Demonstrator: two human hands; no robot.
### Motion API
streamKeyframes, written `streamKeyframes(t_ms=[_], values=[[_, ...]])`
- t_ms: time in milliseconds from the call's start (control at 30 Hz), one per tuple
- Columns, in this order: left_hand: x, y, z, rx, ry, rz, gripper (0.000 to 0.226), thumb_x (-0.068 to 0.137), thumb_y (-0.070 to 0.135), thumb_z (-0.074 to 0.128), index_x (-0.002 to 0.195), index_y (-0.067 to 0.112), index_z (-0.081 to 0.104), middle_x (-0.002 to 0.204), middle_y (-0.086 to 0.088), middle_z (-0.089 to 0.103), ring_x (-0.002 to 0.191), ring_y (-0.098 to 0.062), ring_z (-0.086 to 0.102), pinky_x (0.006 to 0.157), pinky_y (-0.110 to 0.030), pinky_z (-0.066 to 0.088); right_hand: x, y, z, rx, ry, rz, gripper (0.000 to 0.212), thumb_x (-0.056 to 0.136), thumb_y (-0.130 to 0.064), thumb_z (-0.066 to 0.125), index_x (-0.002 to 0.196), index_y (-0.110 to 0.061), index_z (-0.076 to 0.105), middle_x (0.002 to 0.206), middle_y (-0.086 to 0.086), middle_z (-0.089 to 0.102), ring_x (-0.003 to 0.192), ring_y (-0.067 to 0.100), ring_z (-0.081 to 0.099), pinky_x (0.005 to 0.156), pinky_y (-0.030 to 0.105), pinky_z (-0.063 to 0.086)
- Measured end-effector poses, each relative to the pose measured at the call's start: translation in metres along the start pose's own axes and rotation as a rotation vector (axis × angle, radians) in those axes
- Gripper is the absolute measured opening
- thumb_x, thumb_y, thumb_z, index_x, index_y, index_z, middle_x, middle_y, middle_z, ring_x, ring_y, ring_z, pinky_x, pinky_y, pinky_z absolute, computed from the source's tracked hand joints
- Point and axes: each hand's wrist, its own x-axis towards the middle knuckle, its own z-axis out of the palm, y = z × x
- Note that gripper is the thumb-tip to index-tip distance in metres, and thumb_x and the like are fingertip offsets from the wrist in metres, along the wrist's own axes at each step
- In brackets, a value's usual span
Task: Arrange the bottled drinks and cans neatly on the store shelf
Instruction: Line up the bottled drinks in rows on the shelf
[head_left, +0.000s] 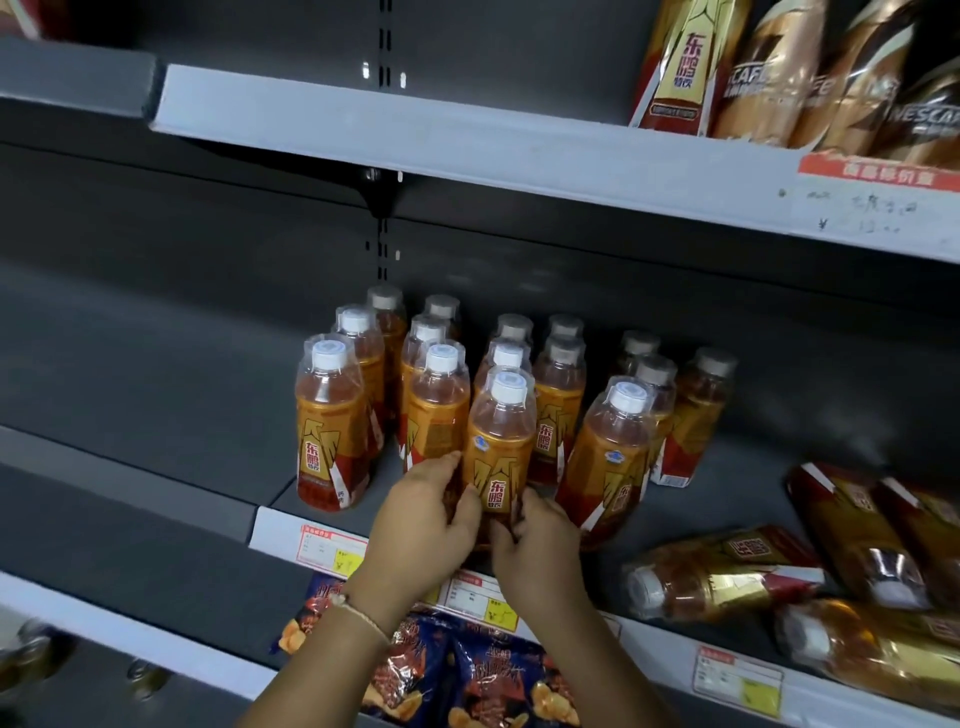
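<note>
Bottles of orange drink (439, 400) with white caps stand in rows at the centre of the frame on a grey store shelf (156, 364), while more of the same bottles (727, 571) lie tipped on their sides at lower right, just beside the upright rows. Coffee bottles (831, 78) fill the upper shelf at upper right, and blue snack bags (467, 670) sit below the price tags (332, 551) on the shelf edge. At centre front, the left hand (421, 519) and right hand (540, 545) grip one front-row bottle (498, 441) low on its label, fingers curled around either side, other bottles touching behind it.
</note>
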Motion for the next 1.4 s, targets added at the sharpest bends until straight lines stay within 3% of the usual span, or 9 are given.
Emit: streamKeyframes(t_ms=[133, 400, 533, 667, 767, 867, 933, 1200, 1400], values=[[0.001, -0.003, 0.001, 0.044, 0.083, -0.029, 0.031, 0.090, 0.031, 0.064, 0.112, 0.010, 0.070, 0.107, -0.004, 0.065, 0.099, -0.019, 0.061, 0.085, -0.031, 0.051, 0.013, -0.004, 0.001, 0.019, -0.014, 0.015, 0.030, 0.093, -0.024, 0.068, 0.120, -0.012, 0.062, 0.113, 0.006, 0.061, 0.098, 0.022, 0.063, 0.085, 0.028, 0.050], [-0.011, -0.015, 0.012, 0.023, 0.057, -0.019, 0.022, 0.096, 0.026, 0.058, 0.112, 0.016, 0.069, 0.107, 0.001, 0.067, 0.093, -0.003, 0.050, 0.075, -0.006, 0.031, 0.035, -0.016, 0.005, 0.017, -0.015, 0.079, 0.040, 0.094, -0.032, 0.067, 0.125, -0.008, 0.060, 0.124, 0.010, 0.059, 0.115, 0.024, 0.058, 0.094, 0.027, 0.043], [-0.017, -0.018, 0.010, 0.033, 0.121, 0.001, 0.018, 0.093, 0.016, 0.062, 0.108, 0.012, 0.069, 0.102, 0.004, 0.065, 0.095, -0.008, 0.056, 0.081, -0.013, 0.036, 0.025, -0.024, -0.008, 0.048, -0.057, 0.075, 0.037, 0.095, -0.027, 0.067, 0.125, -0.007, 0.060, 0.124, 0.009, 0.062, 0.113, 0.023, 0.062, 0.100, 0.032, 0.048], [-0.021, -0.025, 0.008, -0.005, 0.163, 0.006, 0.019, 0.089, 0.013, 0.066, 0.108, 0.011, 0.068, 0.101, 0.008, 0.063, 0.095, -0.007, 0.057, 0.084, -0.022, 0.046, -0.014, -0.011, -0.043, -0.037, 0.133, -0.049, 0.011, 0.094, -0.033, 0.066, 0.091, -0.024, 0.062, 0.080, -0.014, 0.063, 0.073, -0.003, 0.060, 0.061, 0.005, 0.040], [-0.013, -0.026, 0.009, -0.030, 0.117, -0.041, 0.021, 0.087, 0.024, 0.071, 0.106, 0.016, 0.068, 0.096, 0.007, 0.064, 0.088, -0.009, 0.059, 0.079, -0.025, 0.050, -0.026, 0.006, -0.085, -0.209, 0.266, 0.019, 0.016, 0.093, -0.040, 0.066, 0.084, -0.032, 0.054, 0.073, -0.017, 0.058, 0.059, -0.007, 0.053, 0.045, 0.005, 0.032], [0.003, -0.017, 0.017, 0.155, 0.032, -0.007, 0.025, 0.084, 0.047, 0.070, 0.088, 0.022, 0.068, 0.080, 0.007, 0.065, 0.075, -0.013, 0.060, 0.063, -0.027, 0.048, -0.006, 0.026, -0.104, -0.385, 0.150, 0.122, 0.040, 0.089, -0.050, 0.068, 0.109, -0.016, 0.062, 0.102, 0.002, 0.070, 0.089, 0.016, 0.066, 0.078, 0.025, 0.053], [0.013, -0.009, 0.028, 0.313, -0.007, 0.025, 0.039, 0.081, 0.061, 0.065, 0.081, 0.022, 0.068, 0.074, 0.006, 0.067, 0.070, -0.015, 0.061, 0.055, -0.026, 0.041, 0.008, 0.031, -0.102, -0.438, 0.006, 0.199, 0.058, 0.085, -0.059, 0.069, 0.122, -0.015, 0.060, 0.119, 0.004, 0.068, 0.110, 0.025, 0.064, 0.098, 0.040, 0.050], [0.014, -0.013, 0.041, 0.434, -0.001, 0.096, 0.038, 0.092, 0.050, 0.056, 0.074, 0.018, 0.066, 0.071, 0.001, 0.064, 0.065, -0.020, 0.061, 0.051, -0.027, 0.032, 0.047, 0.037, -0.078, -0.264, -0.029, 0.243, 0.061, 0.072, -0.051, 0.084, 0.117, -0.015, 0.063, 0.107, 0.002, 0.071, 0.099, 0.023, 0.068, 0.081, 0.031, 0.051], [0.013, -0.009, 0.040, 0.414, 0.009, 0.160, 0.037, 0.089, 0.044, 0.062, 0.062, 0.019, 0.059, 0.057, 0.005, 0.053, 0.050, -0.016, 0.052, 0.043, -0.017, 0.014, 0.058, 0.040, -0.071, -0.286, 0.005, 0.271, 0.069, 0.068, -0.053, 0.086, 0.119, -0.015, 0.061, 0.109, 0.002, 0.069, 0.101, 0.026, 0.067, 0.086, 0.036, 0.052]])
